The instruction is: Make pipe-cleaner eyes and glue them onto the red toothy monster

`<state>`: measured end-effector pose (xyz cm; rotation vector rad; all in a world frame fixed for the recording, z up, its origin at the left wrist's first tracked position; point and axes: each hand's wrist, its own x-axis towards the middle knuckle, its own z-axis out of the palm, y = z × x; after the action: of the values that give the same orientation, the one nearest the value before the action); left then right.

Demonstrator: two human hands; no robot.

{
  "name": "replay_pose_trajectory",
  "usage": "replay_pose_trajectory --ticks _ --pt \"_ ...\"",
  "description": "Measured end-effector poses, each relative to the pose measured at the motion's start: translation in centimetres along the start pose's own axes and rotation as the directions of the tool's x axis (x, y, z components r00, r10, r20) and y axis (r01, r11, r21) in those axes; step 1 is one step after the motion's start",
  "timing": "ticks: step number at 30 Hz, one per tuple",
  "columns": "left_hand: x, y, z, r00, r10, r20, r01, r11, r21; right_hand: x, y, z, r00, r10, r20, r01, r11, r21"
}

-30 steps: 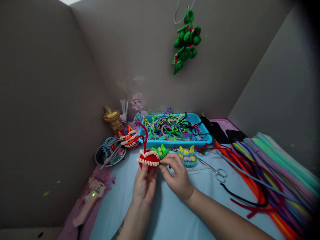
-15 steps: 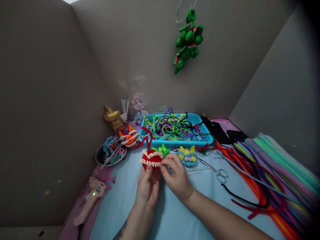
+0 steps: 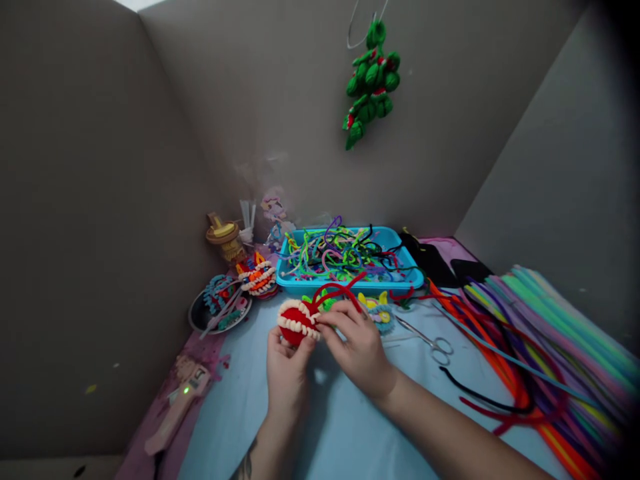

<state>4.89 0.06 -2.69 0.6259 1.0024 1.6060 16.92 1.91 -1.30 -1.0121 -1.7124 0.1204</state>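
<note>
Now sideways, once-upright red stems

We see a desk with a pale blue covering and pinkish purple along its left side. At our left lies a pink glue gun, its green light lit, with a metal bowl beyond it. Toward the back we find a blue tray; nearer us sit a blue-and-yellow fuzzy piece and scissors. Fuzzy stems in many colors spread over our right side, a black stem among them.
</note>
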Motion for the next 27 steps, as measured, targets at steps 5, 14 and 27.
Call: replay_pose_trajectory --ticks 5,14,27 --pt "-0.25 0.14 0.19 1.000 0.004 -0.011 -0.003 0.997 0.075 0.02 -0.14 -0.13 1.000 0.003 -0.002 -0.003 1.000 -0.001" --pt "-0.12 -0.48 -0.06 0.993 -0.063 0.103 0.070 0.996 -0.060 -0.03 -0.29 -0.15 0.998 -0.065 0.001 0.065 0.996 -0.065" --pt "-0.22 -0.70 -0.14 0.981 -0.120 0.154 0.138 0.983 -0.118 -0.20 -0.03 -0.10 0.988 -0.155 -0.029 0.149 0.977 -0.152"
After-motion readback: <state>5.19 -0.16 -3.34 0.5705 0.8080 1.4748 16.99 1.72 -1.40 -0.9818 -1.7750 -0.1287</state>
